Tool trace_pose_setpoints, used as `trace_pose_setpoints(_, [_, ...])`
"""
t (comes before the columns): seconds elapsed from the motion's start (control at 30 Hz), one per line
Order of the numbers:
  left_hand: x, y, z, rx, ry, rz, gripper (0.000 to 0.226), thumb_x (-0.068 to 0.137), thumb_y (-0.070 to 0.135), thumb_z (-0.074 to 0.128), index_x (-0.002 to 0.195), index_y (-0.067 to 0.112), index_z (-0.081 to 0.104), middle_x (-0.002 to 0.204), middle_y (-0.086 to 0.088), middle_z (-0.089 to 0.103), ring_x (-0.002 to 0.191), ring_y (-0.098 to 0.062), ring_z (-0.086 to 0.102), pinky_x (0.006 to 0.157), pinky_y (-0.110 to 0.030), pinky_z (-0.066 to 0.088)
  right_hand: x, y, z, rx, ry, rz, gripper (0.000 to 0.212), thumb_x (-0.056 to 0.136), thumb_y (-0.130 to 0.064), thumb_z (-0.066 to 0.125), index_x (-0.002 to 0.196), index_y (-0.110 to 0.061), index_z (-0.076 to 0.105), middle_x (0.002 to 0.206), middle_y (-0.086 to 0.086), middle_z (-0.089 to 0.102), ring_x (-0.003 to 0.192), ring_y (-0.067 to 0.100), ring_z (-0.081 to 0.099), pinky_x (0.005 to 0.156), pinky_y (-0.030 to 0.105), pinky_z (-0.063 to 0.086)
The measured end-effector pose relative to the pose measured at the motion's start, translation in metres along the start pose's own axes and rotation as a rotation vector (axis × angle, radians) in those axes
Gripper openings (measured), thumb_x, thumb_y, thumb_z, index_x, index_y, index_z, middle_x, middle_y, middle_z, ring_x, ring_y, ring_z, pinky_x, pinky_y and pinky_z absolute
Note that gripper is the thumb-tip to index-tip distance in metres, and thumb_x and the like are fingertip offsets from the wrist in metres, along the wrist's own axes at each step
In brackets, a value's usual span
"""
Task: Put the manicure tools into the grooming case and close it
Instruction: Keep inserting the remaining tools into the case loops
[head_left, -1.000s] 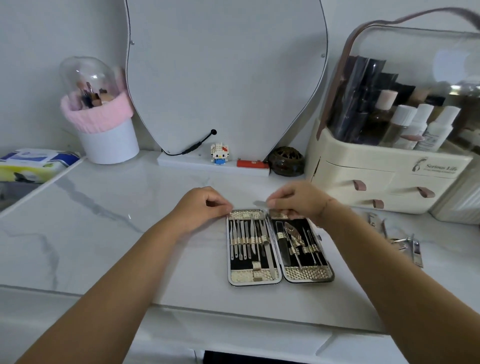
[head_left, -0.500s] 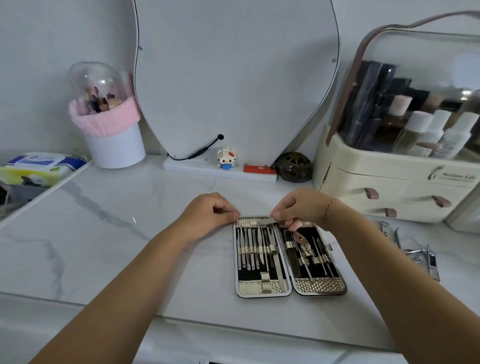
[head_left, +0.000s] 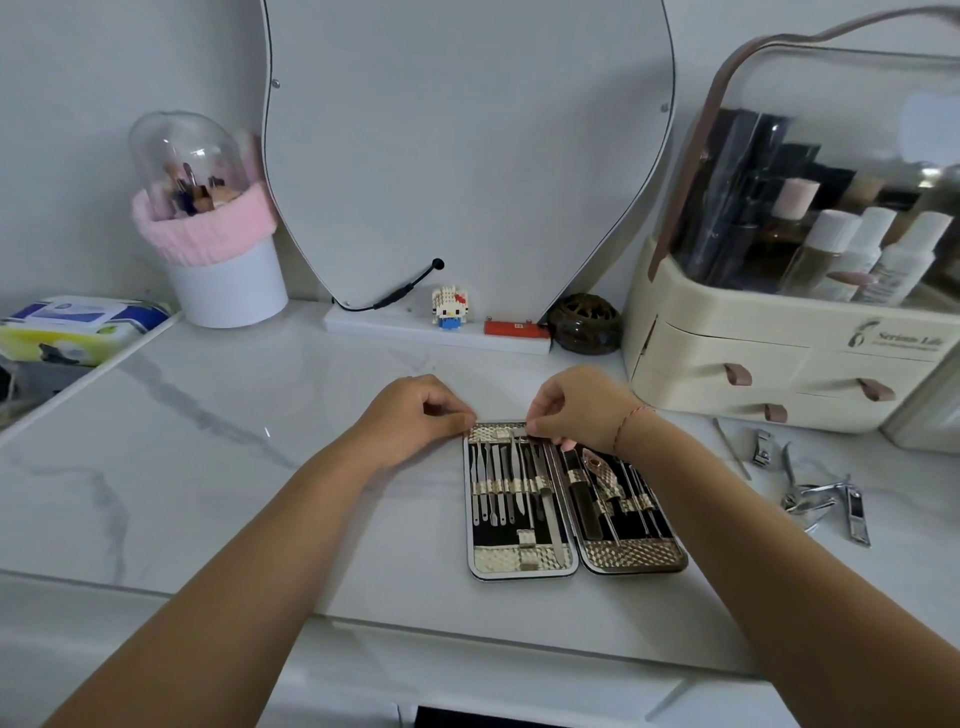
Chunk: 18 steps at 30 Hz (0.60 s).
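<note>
The right hand (head_left: 576, 410) has its fingers curled and pinches a thin metal tool (head_left: 519, 431) over the top edge of the grooming case (head_left: 628, 558). The left hand (head_left: 415, 418) is also curled, with its fingertips against the top left corner of the case; whether it pinches the edge cannot be told. The case lies open and flat on the marble counter (head_left: 234, 467), both halves filled with slim tools under gold bands. To the right, apart from the case, lie nippers (head_left: 808, 499) and a nail clipper (head_left: 858, 515), in front of a cream cosmetics organiser (head_left: 727, 332).
</note>
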<state>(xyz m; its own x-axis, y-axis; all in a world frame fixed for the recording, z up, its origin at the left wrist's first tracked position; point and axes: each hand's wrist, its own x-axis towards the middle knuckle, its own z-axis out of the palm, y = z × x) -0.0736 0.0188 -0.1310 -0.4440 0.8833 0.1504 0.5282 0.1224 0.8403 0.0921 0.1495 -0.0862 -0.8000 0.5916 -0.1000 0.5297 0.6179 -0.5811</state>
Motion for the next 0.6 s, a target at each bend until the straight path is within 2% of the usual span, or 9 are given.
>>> trace_pose_setpoints(0.1, [0.001,-0.001,-0.001,0.015,0.000,-0.002,0.004,0.076,0.022,0.077,0.079,0.020,0.076,0.090,0.000,0.067,0.087,-0.011,0.063,0.083,-0.025,0.047,-0.001,0.000,0.003,-0.132,0.002,-0.107,0.001,0.083,-0.017,0.065,0.083,-0.017,0.066,0.073,-0.009,0.059,0.072,0.010,0.058,0.072,0.024,0.049])
trace_pose_setpoints(0.17, [0.002,-0.001,-0.001,0.004,-0.001,-0.009,0.004,0.076,0.022,0.077,0.079,0.019,0.076,0.091,-0.001,0.067,0.087,-0.012,0.063,0.084,-0.025,0.047,-0.002,0.004,0.001,-0.149,0.002,-0.140,0.004,0.084,-0.018,0.063,0.087,-0.018,0.065,0.082,-0.004,0.062,0.082,0.015,0.059,0.081,0.030,0.051])
trace_pose_setpoints(0.23, [0.001,0.000,-0.001,-0.010,-0.001,-0.013,0.004,0.076,0.021,0.077,0.079,0.019,0.076,0.091,-0.002,0.067,0.087,-0.013,0.063,0.085,-0.025,0.047,-0.006,0.010,-0.005,-0.132,0.026,-0.130,0.006,0.082,-0.018,0.065,0.088,-0.018,0.066,0.088,0.002,0.066,0.085,0.018,0.062,0.083,0.034,0.053])
trace_pose_setpoints(0.37, [0.000,0.001,-0.001,0.002,-0.007,-0.004,0.003,0.076,0.020,0.076,0.078,0.021,0.075,0.092,-0.002,0.067,0.087,-0.011,0.063,0.083,-0.022,0.046,-0.011,0.018,-0.015,-0.174,0.077,-0.110,0.006,0.075,-0.022,0.074,0.080,-0.019,0.072,0.085,0.002,0.069,0.081,0.014,0.063,0.079,0.030,0.054])
trace_pose_setpoints(0.5, [0.001,0.001,-0.002,0.012,-0.004,0.001,0.004,0.076,0.020,0.076,0.076,0.024,0.074,0.091,0.001,0.066,0.085,-0.008,0.062,0.079,-0.018,0.044,-0.012,0.017,-0.013,-0.191,0.078,-0.130,0.005,0.075,-0.022,0.075,0.078,-0.018,0.074,0.073,-0.006,0.066,0.072,0.008,0.060,0.070,0.022,0.049])
trace_pose_setpoints(0.6, [0.001,-0.001,-0.001,0.018,-0.002,0.001,0.003,0.076,0.021,0.076,0.077,0.023,0.074,0.090,0.002,0.066,0.086,-0.008,0.062,0.081,-0.019,0.044,-0.012,0.016,-0.012,-0.171,0.100,-0.145,0.004,0.075,-0.020,0.074,0.077,-0.016,0.073,0.073,-0.007,0.065,0.069,0.005,0.058,0.065,0.015,0.045])
